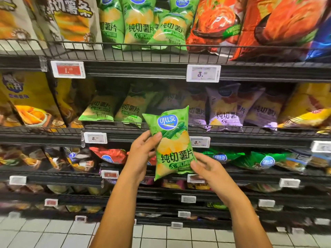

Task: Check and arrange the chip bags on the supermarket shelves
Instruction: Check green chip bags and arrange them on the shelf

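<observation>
Right now my left hand [143, 149] grips the green chip bag [172, 142] by its side, right hand [206, 167] pinching its lower corner, before the middle shelf [53, 138]. Probably light, puffy, slippery and crushable, so I'd hold the edges

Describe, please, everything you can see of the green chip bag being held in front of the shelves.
The green chip bag is a glossy, puffed pillow pack with crimped ends, a round blue logo near the top, pictured yellow chips and dark green Chinese lettering. It is sealed as far as can be seen, upright, tilted slightly, and held in the air facing the camera. The left hand grips its left edge, thumb across the front; the right hand holds its lower right corner.
</observation>
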A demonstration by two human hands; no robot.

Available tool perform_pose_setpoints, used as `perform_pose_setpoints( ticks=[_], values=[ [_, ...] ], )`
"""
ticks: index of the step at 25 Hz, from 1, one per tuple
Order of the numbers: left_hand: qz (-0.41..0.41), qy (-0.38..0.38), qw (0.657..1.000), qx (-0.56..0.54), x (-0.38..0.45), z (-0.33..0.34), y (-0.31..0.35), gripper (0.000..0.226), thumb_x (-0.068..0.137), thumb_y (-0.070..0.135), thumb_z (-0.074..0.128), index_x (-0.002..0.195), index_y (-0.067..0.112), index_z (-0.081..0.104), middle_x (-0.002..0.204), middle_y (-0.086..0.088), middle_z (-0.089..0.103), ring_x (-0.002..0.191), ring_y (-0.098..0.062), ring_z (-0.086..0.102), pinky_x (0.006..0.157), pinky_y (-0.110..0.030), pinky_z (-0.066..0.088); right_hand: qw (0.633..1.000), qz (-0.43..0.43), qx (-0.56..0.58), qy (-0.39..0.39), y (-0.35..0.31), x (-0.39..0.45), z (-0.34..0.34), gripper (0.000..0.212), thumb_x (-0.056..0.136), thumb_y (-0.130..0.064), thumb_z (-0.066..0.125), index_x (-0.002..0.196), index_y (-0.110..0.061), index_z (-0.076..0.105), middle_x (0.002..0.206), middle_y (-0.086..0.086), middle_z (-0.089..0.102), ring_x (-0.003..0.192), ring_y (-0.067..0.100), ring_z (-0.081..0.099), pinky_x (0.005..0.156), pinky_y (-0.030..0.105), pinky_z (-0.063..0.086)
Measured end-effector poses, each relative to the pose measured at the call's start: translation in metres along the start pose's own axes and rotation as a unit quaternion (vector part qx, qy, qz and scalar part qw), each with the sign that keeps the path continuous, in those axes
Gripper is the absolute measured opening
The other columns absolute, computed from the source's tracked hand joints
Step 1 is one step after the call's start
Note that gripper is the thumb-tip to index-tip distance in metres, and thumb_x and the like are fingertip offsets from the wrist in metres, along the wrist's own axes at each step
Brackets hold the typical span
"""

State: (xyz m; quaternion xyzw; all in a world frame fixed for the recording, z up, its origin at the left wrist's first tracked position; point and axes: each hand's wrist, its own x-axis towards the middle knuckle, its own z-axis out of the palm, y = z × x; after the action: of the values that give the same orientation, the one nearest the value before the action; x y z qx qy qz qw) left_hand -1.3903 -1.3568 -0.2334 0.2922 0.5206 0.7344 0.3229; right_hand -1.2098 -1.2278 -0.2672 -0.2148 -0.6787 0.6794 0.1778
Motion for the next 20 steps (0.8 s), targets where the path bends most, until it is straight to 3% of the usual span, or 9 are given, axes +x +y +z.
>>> perform_pose_setpoints(
  ticks=[3, 6, 9, 12, 16, 20],
  values=[
    [0.011, 0.018, 1.000, 0.007, -0.008, 0.010, 0.001, 0.044, 0.083, 0.024, 0.072, 0.124, 0.014, 0.059, 0.104, 0.003, 0.075, 0.087, -0.008, 0.070, 0.069, -0.018, 0.054, 1.000, -0.005, 0.008, -0.008, 0.004, -0.004, -0.007, 0.040, 0.094, -0.016, 0.062, 0.133, -0.022, 0.057, 0.116, -0.008, 0.076, 0.105, 0.004, 0.071, 0.079, 0.014, 0.053],
    [0.023, 0.016, 1.000, 0.008, -0.019, 0.015, -0.003, 0.053, 0.081, 0.021, 0.069, 0.131, 0.018, 0.055, 0.118, -0.001, 0.072, 0.105, -0.014, 0.068, 0.080, -0.023, 0.054, 1.000, -0.003, 0.001, -0.024, 0.010, -0.010, -0.013, 0.041, 0.094, -0.012, 0.062, 0.132, -0.024, 0.055, 0.118, -0.007, 0.075, 0.107, 0.007, 0.070, 0.082, 0.017, 0.053],
    [0.041, 0.010, 0.999, 0.009, -0.031, 0.020, -0.009, 0.054, 0.078, 0.013, 0.070, 0.129, 0.020, 0.055, 0.118, -0.004, 0.072, 0.107, -0.017, 0.068, 0.080, -0.024, 0.054, 0.999, -0.009, -0.020, -0.046, 0.019, -0.016, -0.014, 0.047, 0.096, -0.009, 0.060, 0.141, -0.019, 0.050, 0.132, -0.002, 0.068, 0.121, 0.011, 0.063, 0.096, 0.027, 0.053],
    [0.040, 0.020, 0.999, 0.023, -0.038, 0.025, -0.012, 0.062, 0.073, 0.012, 0.073, 0.131, 0.017, 0.053, 0.116, -0.004, 0.072, 0.106, -0.018, 0.068, 0.080, -0.025, 0.055, 0.996, -0.006, -0.046, -0.074, 0.026, -0.022, -0.018, 0.049, 0.100, -0.009, 0.057, 0.147, -0.017, 0.046, 0.142, -0.001, 0.060, 0.134, 0.016, 0.053, 0.113, 0.040, 0.043],
    [0.025, 0.028, 0.999, -0.008, -0.040, 0.029, -0.011, 0.071, 0.068, 0.022, 0.082, 0.131, 0.030, 0.051, 0.116, -0.005, 0.072, 0.103, -0.019, 0.070, 0.074, -0.029, 0.057, 0.999, -0.031, 0.011, -0.030, 0.018, -0.028, -0.037, 0.040, 0.086, -0.023, 0.068, 0.126, -0.020, 0.064, 0.119, -0.004, 0.075, 0.110, 0.008, 0.069, 0.084, 0.017, 0.054],
    [-0.018, 0.042, 0.998, -0.043, -0.040, 0.028, -0.012, 0.077, 0.071, 0.020, 0.083, 0.134, 0.034, 0.040, 0.120, -0.005, 0.070, 0.105, -0.020, 0.070, 0.075, -0.039, 0.058, 0.988, -0.039, 0.139, 0.059, 0.017, -0.020, -0.039, 0.044, 0.076, -0.040, 0.071, 0.117, -0.023, 0.068, 0.108, 0.005, 0.077, 0.091, 0.016, 0.074, 0.067, 0.026, 0.060]
  ],
)
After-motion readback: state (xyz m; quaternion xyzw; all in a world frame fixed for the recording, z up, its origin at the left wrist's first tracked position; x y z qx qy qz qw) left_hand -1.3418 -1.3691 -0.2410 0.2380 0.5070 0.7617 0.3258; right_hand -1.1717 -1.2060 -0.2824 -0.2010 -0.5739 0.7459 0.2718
